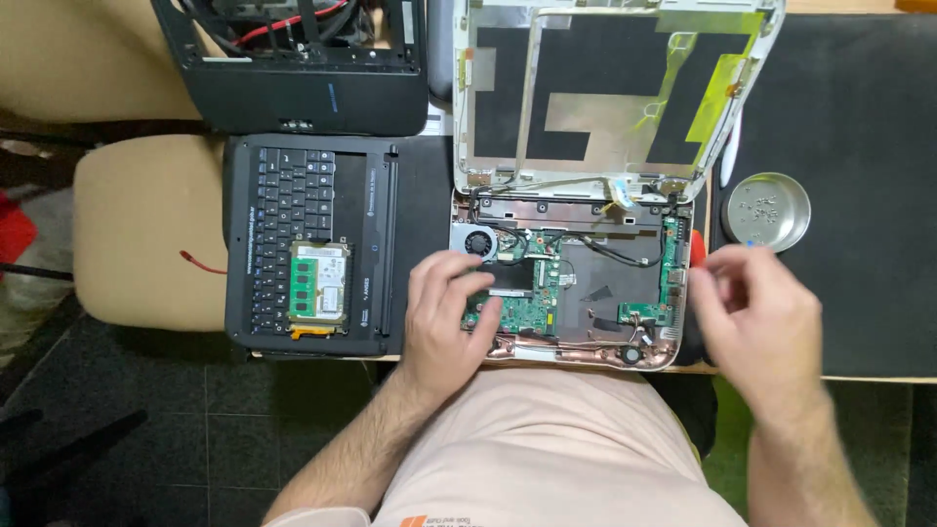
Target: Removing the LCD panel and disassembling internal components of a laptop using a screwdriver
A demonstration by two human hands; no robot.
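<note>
Two hands are seen over the opened white laptop base (571,293): the left hand (451,312) is pressed flat on its green circuit board (517,312), nothing gripped; the right hand (756,307) is blurred, its grip unclear. Thin cables (605,249) could be snagged.

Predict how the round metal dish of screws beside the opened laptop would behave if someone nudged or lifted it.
The round metal dish looks shallow and thin, so it is probably light and stiff. On the dark mat it would likely grip rather than slide freely. Its low rim suggests the loose screws could spill if it tilts.
</note>
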